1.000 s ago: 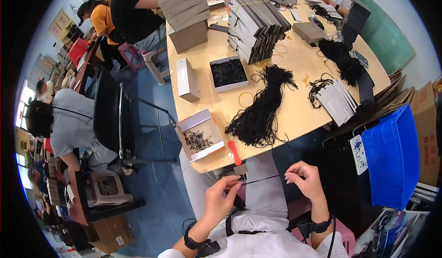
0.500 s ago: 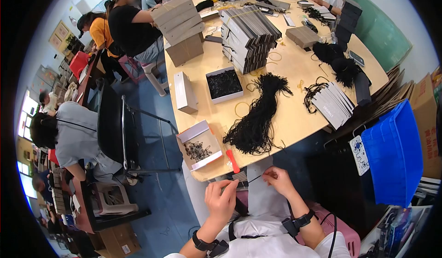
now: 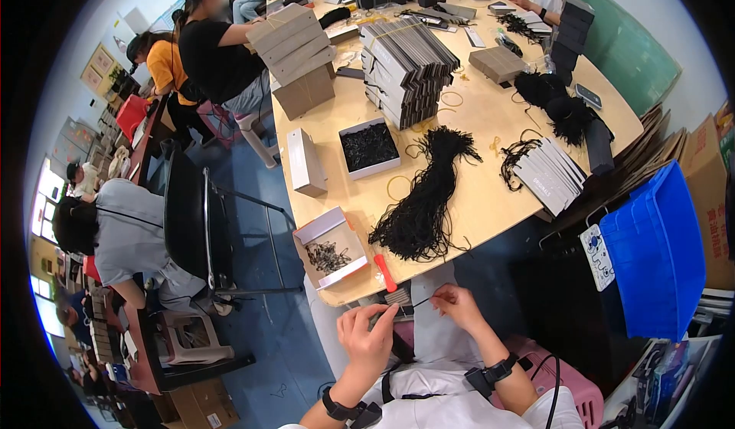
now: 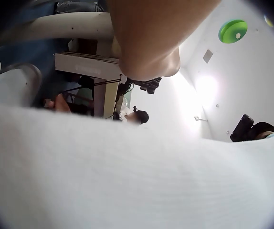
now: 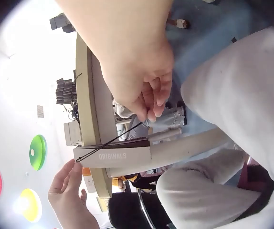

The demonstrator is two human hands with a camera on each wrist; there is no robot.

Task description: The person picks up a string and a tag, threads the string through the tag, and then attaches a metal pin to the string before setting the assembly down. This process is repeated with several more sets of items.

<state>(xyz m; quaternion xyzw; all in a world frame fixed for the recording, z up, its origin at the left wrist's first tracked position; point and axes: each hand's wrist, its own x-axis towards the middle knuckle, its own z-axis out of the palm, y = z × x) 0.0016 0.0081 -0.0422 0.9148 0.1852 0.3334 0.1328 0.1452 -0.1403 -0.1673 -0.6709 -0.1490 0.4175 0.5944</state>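
Over the lap, just in front of the table edge, both hands hold a thin black cord [image 5: 110,141] stretched between them. My left hand [image 3: 366,337] pinches one end, where a small loop shows in the right wrist view. The fingertips of my right hand [image 3: 457,306] pinch the other end. Behind the cord in the right wrist view is a grey piece printed ORIGINALS [image 5: 113,156]. On the table lies a large bundle of black cords [image 3: 421,207]. In the left wrist view, a white sleeve [image 4: 127,176] hides most of the hand's work.
Nearest on the table [image 3: 490,214] are an open box of small dark loops [image 3: 354,266], a red-handled tool [image 3: 385,273] and a white box of black pieces [image 3: 347,172]. Grey tags with strings [image 3: 550,175] lie right, tall grey stacks [image 3: 406,69] behind. A blue bin [image 3: 654,253] stands right.
My right hand has moved left and a little forward, closer to the left hand, so the cord spans a shorter gap. My left hand keeps its pinch. The head view has shifted slightly.
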